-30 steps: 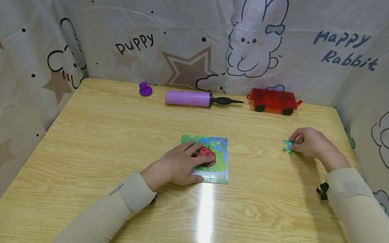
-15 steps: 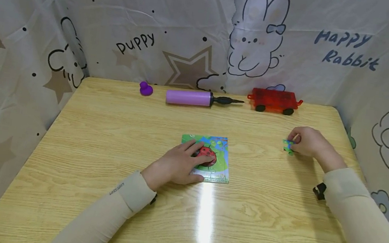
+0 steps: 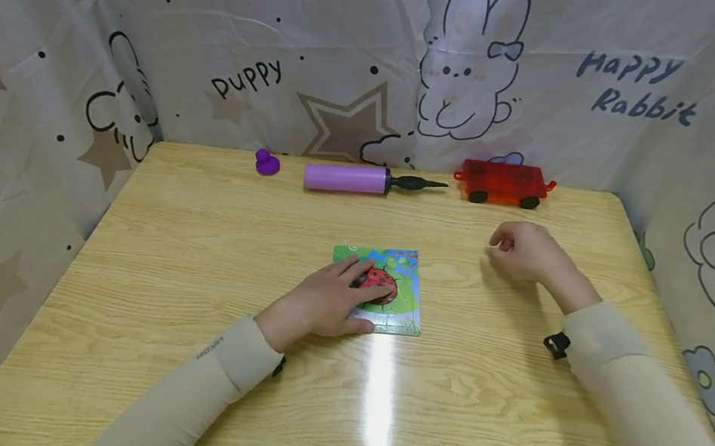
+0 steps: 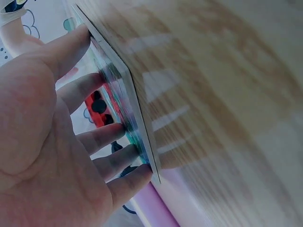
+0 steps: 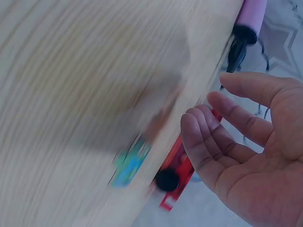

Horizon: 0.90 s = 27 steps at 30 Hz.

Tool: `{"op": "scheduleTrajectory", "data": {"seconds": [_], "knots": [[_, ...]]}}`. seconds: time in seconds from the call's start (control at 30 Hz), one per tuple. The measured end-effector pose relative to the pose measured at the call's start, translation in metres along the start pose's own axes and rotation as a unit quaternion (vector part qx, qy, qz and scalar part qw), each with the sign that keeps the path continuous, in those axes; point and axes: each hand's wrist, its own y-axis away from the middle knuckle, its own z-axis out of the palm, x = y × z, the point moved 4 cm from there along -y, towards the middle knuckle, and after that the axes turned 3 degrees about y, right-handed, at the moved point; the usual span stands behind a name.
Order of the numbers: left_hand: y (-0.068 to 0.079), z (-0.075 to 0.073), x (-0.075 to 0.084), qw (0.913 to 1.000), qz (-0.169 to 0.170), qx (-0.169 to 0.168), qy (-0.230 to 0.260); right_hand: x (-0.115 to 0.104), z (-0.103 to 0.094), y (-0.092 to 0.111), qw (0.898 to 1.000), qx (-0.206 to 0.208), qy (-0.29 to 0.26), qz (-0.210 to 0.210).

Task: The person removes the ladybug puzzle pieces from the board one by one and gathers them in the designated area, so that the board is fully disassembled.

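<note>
Spreading over a ladybug jigsaw puzzle (image 3: 402, 294), the left hand (image 3: 324, 300) rested with fingers apart and fingertips on the picture; the left wrist view showed its palm arched clear of the board. The puzzle lay flat on the wood-grain table (image 3: 190, 245), about midway between the left and right edges. Nearly square, it had neither side clearly longer. Its far side ran almost parallel to the table's far edge, slightly askew, and its blue far-right corner pointed toward the table's far-right corner.

The right hand (image 3: 523, 252) hung above the surface toward that same corner, empty, its fingers loosely bent and the thumb only narrowly apart from the forefinger. Near it, a green-and-blue loose jigsaw piece (image 5: 131, 163) lay on the table, well apart from the puzzle on the right-edge side. It was blurred in the right wrist view, so which way it pointed could not be told.

Along the far edge, from left to right, stood a small purple toy (image 3: 267, 163), a violet hand pump (image 3: 346, 178) lying lengthwise with its black nozzle pointing right, and a red toy wagon (image 3: 503, 182) on black wheels.
</note>
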Motion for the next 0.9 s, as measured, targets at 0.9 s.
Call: {"op": "scheduleTrajectory", "data": {"seconds": [0.9], "knots": [[0.002, 0.001, -0.001, 0.9999, -0.001, 0.013, 0.003, -0.124, 0.063, -0.028, 0.995, -0.025, -0.068, -0.068]]}}
